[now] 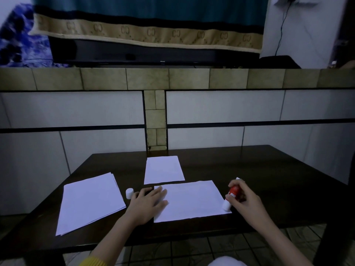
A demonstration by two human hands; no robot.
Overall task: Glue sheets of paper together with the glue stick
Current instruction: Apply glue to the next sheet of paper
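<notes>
A white sheet of paper (194, 200) lies in front of me on the dark table (269, 181). My left hand (148, 204) rests flat on its left edge, fingers spread. My right hand (244, 198) grips a red glue stick (231, 196), tilted, with its white tip touching the sheet's right edge near the bottom corner. The glue stick's white cap (129, 193) stands on the table just left of my left hand. A stack of white sheets (90, 202) lies at the left. A smaller white sheet (163, 169) lies behind the middle one.
The table stands against a tiled wall (221, 108) with a ledge above it. Tiled floor (192, 248) shows below the table's front edge. A yellow sleeve (94, 262) covers my left forearm.
</notes>
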